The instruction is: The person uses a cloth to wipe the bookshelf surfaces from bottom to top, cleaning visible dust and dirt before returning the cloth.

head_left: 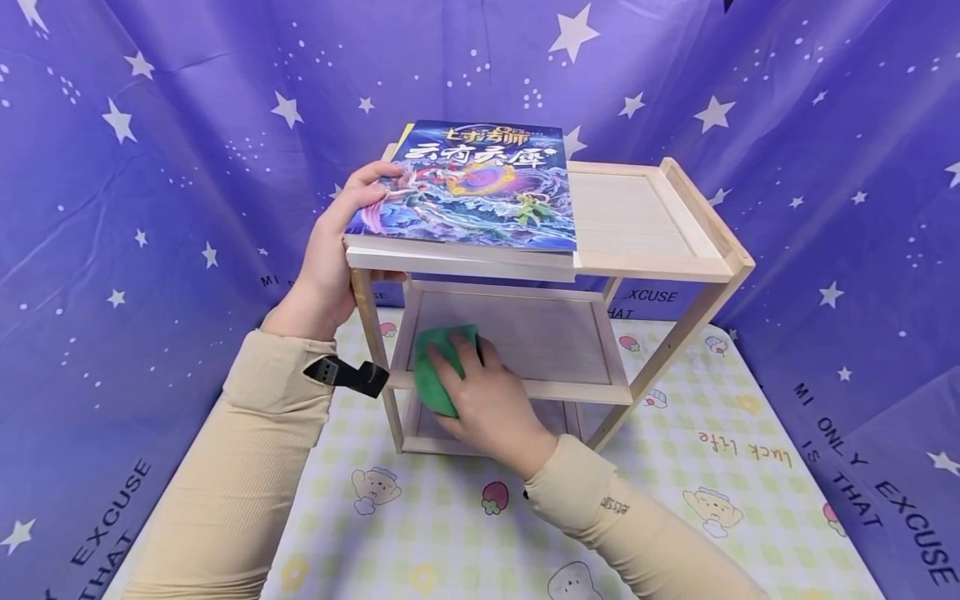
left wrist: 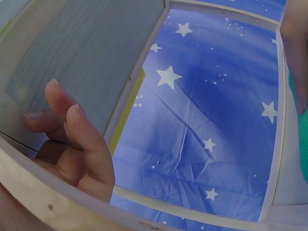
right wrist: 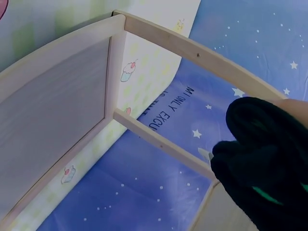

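Note:
A light wooden three-tier shelf stands on the table. At its upper left corner my left hand grips the top board, some fingers over the edge of the books and others below the board. Those lower fingers show in the left wrist view, bent beneath the top panel. My right hand holds a green cloth against the front left of the middle board. In the right wrist view the bunched cloth looks nearly black, with green slivers.
A blue illustrated book lies on the left of the top board, with another pale-edged book beneath it. A raised rail edges the board's right end. Purple star-printed curtains surround the patterned tablecloth.

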A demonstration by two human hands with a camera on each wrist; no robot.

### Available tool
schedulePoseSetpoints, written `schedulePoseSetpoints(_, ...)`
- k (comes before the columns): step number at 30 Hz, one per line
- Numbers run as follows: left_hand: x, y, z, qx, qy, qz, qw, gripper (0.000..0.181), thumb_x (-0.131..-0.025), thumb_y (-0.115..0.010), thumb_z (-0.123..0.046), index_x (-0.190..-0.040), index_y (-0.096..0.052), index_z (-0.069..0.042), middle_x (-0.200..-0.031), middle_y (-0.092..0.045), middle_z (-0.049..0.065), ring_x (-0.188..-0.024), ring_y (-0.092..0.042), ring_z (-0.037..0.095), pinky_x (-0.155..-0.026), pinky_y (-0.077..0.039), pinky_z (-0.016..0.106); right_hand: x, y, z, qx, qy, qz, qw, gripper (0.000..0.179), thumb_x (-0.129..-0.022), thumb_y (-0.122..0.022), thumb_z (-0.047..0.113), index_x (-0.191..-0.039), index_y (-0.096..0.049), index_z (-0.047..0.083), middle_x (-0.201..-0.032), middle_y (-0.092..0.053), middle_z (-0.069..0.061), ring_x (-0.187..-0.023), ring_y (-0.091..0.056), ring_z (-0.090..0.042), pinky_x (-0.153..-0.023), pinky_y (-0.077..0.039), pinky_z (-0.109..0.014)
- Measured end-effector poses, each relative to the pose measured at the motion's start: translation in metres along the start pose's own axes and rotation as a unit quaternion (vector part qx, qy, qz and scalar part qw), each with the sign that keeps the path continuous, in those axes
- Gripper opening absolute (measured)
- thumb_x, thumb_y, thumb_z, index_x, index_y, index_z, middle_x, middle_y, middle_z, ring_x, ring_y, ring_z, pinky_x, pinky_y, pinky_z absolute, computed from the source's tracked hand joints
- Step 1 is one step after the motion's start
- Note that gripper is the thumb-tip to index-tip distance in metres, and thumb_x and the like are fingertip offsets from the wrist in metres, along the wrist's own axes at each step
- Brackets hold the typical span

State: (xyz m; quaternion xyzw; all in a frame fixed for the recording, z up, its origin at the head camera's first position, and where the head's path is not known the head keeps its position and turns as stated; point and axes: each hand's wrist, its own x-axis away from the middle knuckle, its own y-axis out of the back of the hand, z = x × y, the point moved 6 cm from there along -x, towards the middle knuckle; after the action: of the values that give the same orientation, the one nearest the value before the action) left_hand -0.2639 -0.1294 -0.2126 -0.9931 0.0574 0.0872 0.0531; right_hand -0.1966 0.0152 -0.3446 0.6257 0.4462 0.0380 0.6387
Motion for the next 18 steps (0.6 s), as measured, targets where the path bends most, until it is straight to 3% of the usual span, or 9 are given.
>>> schedulePoseSetpoints(18, -0.001, 0.000, 0.000, 0.006, -0.002, 0.002, 1.0000, 0.032, -0.097, -0.041, -0.039, -0.127, -0.053, -0.036, -0.152, -0.034, 0.006, -0.099, -0.056, 0.029, -0.059, -0.049, 0.036, -0.008, -0.005, 0.017, 0.023, 0.004, -0.022, 0.9995, 0.075, -0.073, -0.081, 0.051, -0.137, -0.056, 0.023, -0.132, -0.056, -0.019, -0.106, -0.063, -0.042, -0.062, -0.060, -0.042)
